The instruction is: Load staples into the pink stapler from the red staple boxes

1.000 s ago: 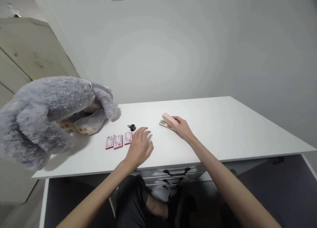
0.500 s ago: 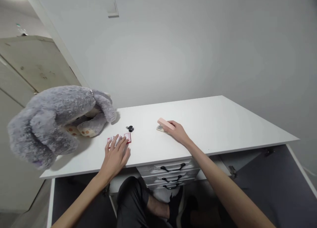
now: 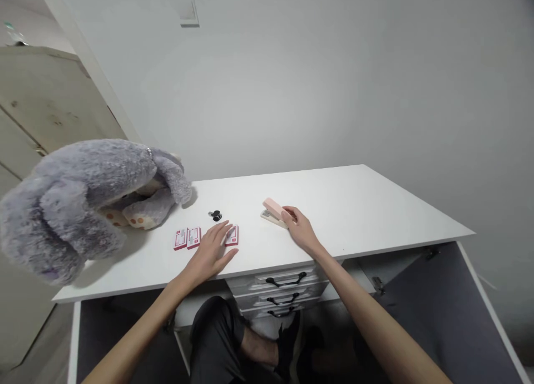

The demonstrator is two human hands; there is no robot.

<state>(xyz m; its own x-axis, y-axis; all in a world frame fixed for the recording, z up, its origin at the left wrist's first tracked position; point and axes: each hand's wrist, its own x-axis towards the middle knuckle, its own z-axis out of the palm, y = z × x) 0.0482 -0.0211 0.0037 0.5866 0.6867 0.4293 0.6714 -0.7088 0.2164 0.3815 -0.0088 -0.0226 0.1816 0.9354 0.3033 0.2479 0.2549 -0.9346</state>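
Note:
My right hand is closed around the rear end of a pink stapler. The stapler lies on the white tabletop, its front pointing left and its top arm raised from the pale base. My left hand lies low over the table with fingers stretched out, fingertips touching a small red-and-white box. To its left, two similar boxes, a near one and an outer one, lie side by side. A small black object with a metal part sits just behind my left hand; its kind is unclear.
A large grey plush toy leans over the table's left end. The white tabletop meets a wall at the back. Below its front edge are drawers with black handles and open cabinet doors on both sides, the right one wide open.
My left hand has moved right, and one red-and-white box has slid right with it, away from the other two. My right hand stays on the stapler, whose base now shows more. The view has shifted slightly.

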